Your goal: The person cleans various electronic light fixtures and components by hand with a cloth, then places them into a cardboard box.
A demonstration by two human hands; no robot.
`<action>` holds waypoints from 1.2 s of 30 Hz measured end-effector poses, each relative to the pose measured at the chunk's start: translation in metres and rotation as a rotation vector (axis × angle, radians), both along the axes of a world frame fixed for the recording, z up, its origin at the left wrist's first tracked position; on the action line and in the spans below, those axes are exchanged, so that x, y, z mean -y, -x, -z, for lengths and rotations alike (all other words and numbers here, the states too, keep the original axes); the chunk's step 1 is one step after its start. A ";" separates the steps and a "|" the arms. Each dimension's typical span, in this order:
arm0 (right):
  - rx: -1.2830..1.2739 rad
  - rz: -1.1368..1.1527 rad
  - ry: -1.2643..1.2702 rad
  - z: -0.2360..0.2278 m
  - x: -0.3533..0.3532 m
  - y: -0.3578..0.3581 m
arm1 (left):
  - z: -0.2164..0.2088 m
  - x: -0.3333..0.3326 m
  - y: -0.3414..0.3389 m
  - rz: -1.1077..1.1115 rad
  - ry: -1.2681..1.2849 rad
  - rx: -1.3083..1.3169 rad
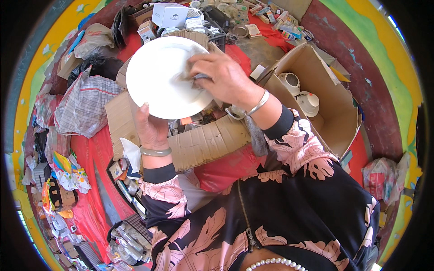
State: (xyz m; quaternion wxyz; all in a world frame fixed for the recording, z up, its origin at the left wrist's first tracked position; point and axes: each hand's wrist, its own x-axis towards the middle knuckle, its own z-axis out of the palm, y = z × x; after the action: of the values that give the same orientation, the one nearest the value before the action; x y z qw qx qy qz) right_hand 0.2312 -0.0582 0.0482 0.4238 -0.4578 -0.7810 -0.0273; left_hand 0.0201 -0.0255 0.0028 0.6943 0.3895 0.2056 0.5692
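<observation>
A large round white plate (156, 77) is held up over an open cardboard box (203, 144). My left hand (151, 128) grips its lower edge, with the thumb on the front and the fingers hidden behind. Against the plate's right side, my right hand (224, 77) presses a greyish rag (186, 74), which is blurred, with a dark fold showing between the fingers. Inside the box below lie small mixed items, partly covered by the plate. Beside my right wrist is a white cup-like rim (235, 112), and a grey cloth (257, 137) hangs over the box's edge.
At the right, a taller open carton (332, 108) holds white lamp-like fittings (308, 104). A checked bag (86, 104) and plastic bags crowd the left. Behind the plate stands a dark crate (219, 38) with small boxes. Below left is a basket (131, 239) of packets.
</observation>
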 end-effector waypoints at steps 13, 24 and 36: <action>-0.309 -0.191 0.032 -0.006 -0.006 0.033 | 0.000 0.018 -0.020 0.180 -0.020 -0.047; 0.090 0.225 0.059 -0.007 -0.005 -0.024 | -0.001 0.011 -0.004 0.086 -0.023 -0.067; -0.277 -0.021 -0.140 -0.021 -0.006 0.028 | 0.011 0.021 -0.016 0.279 -0.049 -0.146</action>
State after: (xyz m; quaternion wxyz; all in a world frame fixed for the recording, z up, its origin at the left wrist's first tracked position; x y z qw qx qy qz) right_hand 0.2033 -0.0518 0.0692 0.5588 -0.4185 -0.7159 -0.0137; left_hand 0.0364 -0.0461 -0.0078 0.7400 0.4714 0.1855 0.4424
